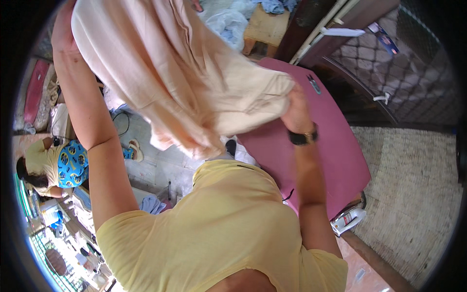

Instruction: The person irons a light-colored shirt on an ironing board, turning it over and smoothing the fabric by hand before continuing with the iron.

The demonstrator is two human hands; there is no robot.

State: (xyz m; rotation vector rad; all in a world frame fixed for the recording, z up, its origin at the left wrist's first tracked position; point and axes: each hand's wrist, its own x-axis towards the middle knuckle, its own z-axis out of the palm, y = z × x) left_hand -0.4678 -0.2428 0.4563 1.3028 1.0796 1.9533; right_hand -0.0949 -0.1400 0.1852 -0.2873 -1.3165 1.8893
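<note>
Person (pixel 112 185) in a yellow shirt (pixel 238 219) holds up pale pink cloth (pixel 160 73) in front of the body, right hand (pixel 297 109), black band (pixel 302 137) at the wrist, closed around its right end, left hand (pixel 63 29) mostly hidden at far left, its grip impossible to tell; to the right, snips (pixel 314 84) lie on a pink-topped table (pixel 335 160), and at far left another person (pixel 39 158) wears patterned blue trousers (pixel 73 165)

Beneath the right grip (pixel 297 111) spreads a pink worktop (pixel 335 165). Right of the grip and farther out stands a dark-framed lattice panel (pixel 352 70), with ribbed beige flooring (pixel 408 190) nearer. Leftward lies grey floor (pixel 153 165); bright light (pixel 46 258) glares far left.
</note>
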